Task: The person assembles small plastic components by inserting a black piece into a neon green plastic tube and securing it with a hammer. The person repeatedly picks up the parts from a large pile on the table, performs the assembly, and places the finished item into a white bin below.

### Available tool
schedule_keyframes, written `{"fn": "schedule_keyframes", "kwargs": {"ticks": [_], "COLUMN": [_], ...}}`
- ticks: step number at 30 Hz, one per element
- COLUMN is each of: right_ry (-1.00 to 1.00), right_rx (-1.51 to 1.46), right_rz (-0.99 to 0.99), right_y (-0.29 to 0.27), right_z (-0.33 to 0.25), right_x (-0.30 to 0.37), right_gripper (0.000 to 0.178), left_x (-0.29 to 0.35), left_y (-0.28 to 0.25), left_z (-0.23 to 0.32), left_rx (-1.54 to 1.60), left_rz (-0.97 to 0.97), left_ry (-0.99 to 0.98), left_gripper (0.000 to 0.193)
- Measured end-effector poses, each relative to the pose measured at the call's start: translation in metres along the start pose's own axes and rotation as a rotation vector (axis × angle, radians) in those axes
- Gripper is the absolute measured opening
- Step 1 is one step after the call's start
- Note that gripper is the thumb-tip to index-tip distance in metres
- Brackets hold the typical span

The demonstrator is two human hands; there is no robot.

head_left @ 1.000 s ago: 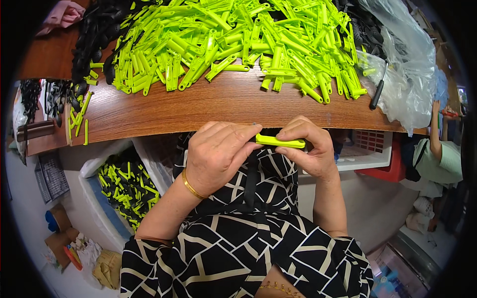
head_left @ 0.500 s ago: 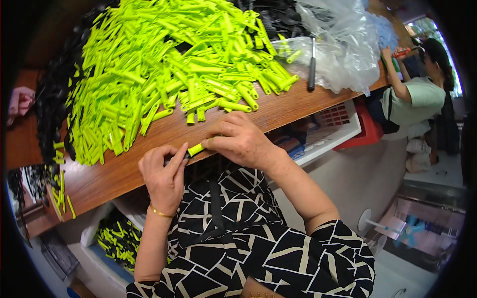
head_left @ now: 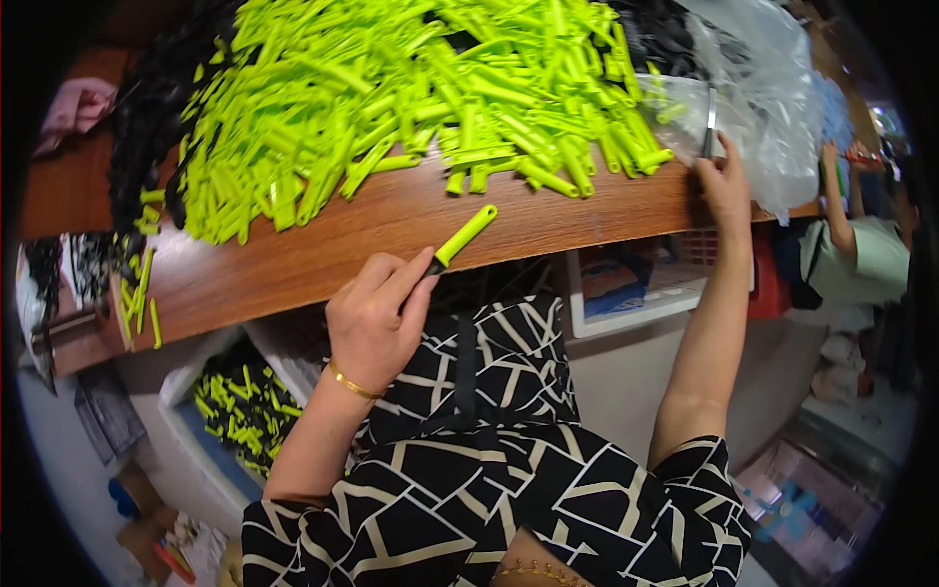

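My left hand (head_left: 377, 308) is closed on a black piece whose far end sits in a lime-green plastic sleeve (head_left: 467, 238) with a small hole at its tip. The sleeve points up and right over the table's front edge; most of the black part is hidden in my fingers. At the far right, my right hand (head_left: 725, 186) has thumb and fingers around the black handle of a slim tool (head_left: 708, 137) with a narrow metal shaft. The tool lies beside a clear plastic bag (head_left: 782, 108). A large heap of lime-green sleeves (head_left: 391, 98) covers the table before me.
Black parts (head_left: 147, 127) are piled left of the heap on the brown wooden table (head_left: 323, 259). Below it, a tub (head_left: 181, 382) holds green-and-black pieces. A white crate (head_left: 587, 318) stands under the edge at right. Another person (head_left: 861, 259) works at the far right.
My right hand has let go of the green sleeve and reached right to the tool's handle. My left hand still holds the piece, its green sleeve now in full sight. The view has shifted.
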State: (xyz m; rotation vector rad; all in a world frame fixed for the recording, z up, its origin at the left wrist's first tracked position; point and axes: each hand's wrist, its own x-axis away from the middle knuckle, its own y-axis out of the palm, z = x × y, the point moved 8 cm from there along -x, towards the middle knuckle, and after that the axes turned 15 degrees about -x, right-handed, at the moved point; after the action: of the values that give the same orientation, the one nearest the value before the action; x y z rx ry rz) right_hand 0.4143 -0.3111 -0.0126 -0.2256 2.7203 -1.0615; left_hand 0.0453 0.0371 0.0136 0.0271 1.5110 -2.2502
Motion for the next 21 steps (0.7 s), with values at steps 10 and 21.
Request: {"fn": "schedule_keyframes", "kwargs": {"ticks": [10,21], "right_ry": [-0.005,-0.636], "right_rx": [-1.156,-0.513], "right_rz": [-0.009,-0.588], "right_y": [0.019,0.071], "right_z": [-0.056,-0.194], "right_x": [0.093,0.193], "right_gripper": [0.049,0.04], "left_x": [0.06,0.071], "left_y": [0.054,0.069], "left_z": [-0.047,-0.041], "left_rx": [0.9,1.007], "left_rz": [-0.317,-0.234], "left_ry": [-0.74,-0.879], "left_gripper": [0.014,0.017]}}
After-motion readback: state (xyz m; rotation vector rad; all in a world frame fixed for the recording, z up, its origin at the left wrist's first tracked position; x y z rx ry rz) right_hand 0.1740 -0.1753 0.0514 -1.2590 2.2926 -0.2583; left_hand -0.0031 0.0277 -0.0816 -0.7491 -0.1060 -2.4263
